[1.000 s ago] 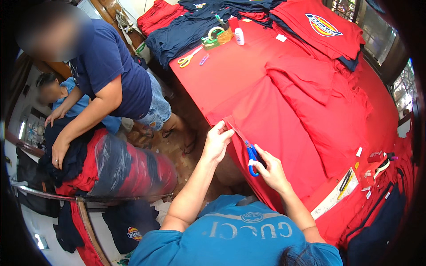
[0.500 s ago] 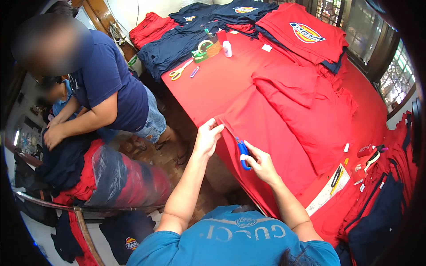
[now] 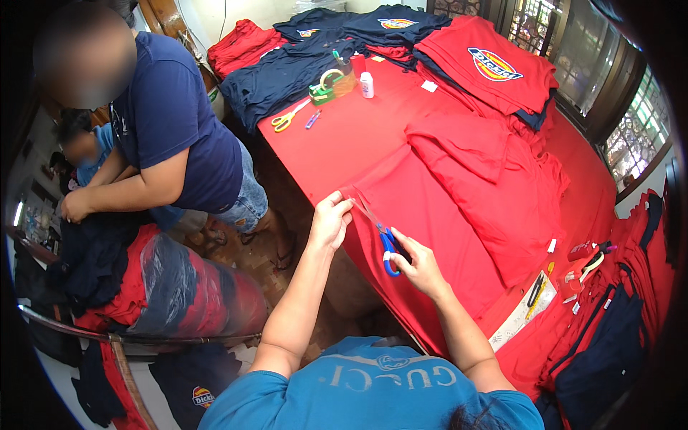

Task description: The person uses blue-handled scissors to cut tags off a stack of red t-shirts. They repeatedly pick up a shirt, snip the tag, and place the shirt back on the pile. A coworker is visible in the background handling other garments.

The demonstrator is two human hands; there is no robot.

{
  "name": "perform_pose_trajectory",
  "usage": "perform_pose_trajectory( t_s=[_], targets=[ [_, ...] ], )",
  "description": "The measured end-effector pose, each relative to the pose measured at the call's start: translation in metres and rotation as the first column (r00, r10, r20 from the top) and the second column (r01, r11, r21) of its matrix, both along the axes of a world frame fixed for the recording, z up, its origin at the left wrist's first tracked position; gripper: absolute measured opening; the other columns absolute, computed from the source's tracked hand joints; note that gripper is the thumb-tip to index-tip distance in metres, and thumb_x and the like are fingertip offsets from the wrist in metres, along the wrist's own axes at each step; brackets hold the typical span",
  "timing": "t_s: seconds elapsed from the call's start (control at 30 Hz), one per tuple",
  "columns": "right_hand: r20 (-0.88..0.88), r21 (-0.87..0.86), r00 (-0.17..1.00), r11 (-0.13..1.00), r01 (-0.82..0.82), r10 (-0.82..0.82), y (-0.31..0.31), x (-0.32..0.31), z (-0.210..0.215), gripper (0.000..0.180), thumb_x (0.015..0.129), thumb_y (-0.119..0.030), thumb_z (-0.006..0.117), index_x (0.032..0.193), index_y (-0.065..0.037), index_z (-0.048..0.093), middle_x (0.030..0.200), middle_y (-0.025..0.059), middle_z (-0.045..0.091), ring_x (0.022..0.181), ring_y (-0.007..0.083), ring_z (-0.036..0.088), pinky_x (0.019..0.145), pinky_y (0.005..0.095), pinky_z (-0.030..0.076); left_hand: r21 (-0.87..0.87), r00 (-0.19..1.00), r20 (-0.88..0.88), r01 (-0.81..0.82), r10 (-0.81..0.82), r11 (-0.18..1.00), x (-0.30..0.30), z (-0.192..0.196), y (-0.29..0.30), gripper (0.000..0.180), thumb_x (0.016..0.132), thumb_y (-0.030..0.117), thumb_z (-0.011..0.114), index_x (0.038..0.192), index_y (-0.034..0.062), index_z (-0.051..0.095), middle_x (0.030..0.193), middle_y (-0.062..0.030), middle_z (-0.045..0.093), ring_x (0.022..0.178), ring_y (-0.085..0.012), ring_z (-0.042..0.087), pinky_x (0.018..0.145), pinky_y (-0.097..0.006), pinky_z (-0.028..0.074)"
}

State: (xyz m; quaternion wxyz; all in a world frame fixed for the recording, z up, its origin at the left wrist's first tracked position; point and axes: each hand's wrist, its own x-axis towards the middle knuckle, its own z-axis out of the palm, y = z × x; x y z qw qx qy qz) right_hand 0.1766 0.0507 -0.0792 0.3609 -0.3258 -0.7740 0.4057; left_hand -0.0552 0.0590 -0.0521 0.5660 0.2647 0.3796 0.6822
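Note:
My left hand (image 3: 332,221) pinches the edge of a red garment (image 3: 433,229) spread over the near left side of the table. In my right hand (image 3: 421,268) is a pair of scissors (image 3: 389,252) with blue handles, its fingers through the loops. The metal blades point up and left, parted, with their tips close to my left fingertips at the cloth's edge. Whether the blades touch the fabric I cannot tell. A second red garment (image 3: 494,193) with a sleeve lies folded to the right.
Yellow-handled scissors (image 3: 283,123), a small cutter (image 3: 313,119), a green tape dispenser (image 3: 320,93) and a white bottle (image 3: 367,84) stand or lie farther back. Printed red and navy shirts (image 3: 494,66) line the far side. At left, a person (image 3: 172,122) handles dark cloth above a wrapped bundle (image 3: 197,283).
Both my hands and the scissors have shifted slightly left, and the blades look wider apart. At left, the other person's hands have moved up and to the left.

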Motion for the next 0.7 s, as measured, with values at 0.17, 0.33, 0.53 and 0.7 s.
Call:
perform_pose_trajectory(
  t_s=[0.17,0.33,0.53,0.7],
  targets=[
    [0.154,0.052,0.988,0.998,0.026,-0.033,-0.006,0.002,0.012,0.055,0.088,-0.017,0.065,0.137,-0.002,0.046,0.097,0.016,0.061,0.085,0.0229,0.062,0.079,0.0301,0.048,-0.017,0.989,-0.005,-0.146,0.146,0.989,0.0,0.002,0.002,0.018,0.088,-0.007,0.054,0.105,-0.0022,0.057,0.099,-0.0082,0.062,0.09,-0.0152,0.062,0.079,-0.028,0.052],
    [0.144,0.062,0.989,0.998,0.004,-0.013,-0.002,-0.005,0.015,0.053,0.09,-0.019,0.063,0.136,-0.001,0.046,0.095,0.0179,0.061,0.083,0.0264,0.062,0.078,0.0329,0.049,-0.026,0.988,0.028,-0.148,0.149,0.989,0.0,0.004,0.0,0.022,0.086,-0.007,0.057,0.106,0.0016,0.053,0.099,-0.007,0.059,0.091,-0.0154,0.061,0.078,-0.028,0.051],
    [0.044,-0.02,0.999,1.0,-0.005,0.006,0.004,-0.015,0.017,0.051,0.091,-0.018,0.06,0.137,0.0,0.046,0.104,0.0192,0.062,0.09,0.0265,0.064,0.079,0.0332,0.049,-0.041,0.993,0.029,-0.11,0.111,0.993,0.008,0.01,-0.006,0.025,0.086,-0.006,0.059,0.108,0.0054,0.056,0.102,-0.0054,0.061,0.092,-0.0154,0.062,0.082,-0.03,0.052],
    [-0.131,-0.245,0.991,0.969,-0.037,0.005,0.008,-0.016,-0.002,0.048,0.091,-0.01,0.059,0.137,-0.001,0.047,0.113,0.018,0.063,0.094,0.0181,0.063,0.08,0.0305,0.05,-0.012,0.998,0.053,-0.04,0.041,0.999,0.005,0.009,-0.004,0.028,0.086,-0.006,0.06,0.111,0.0067,0.058,0.106,-0.0046,0.063,0.096,-0.0148,0.062,0.084,-0.029,0.052]
  ],
)
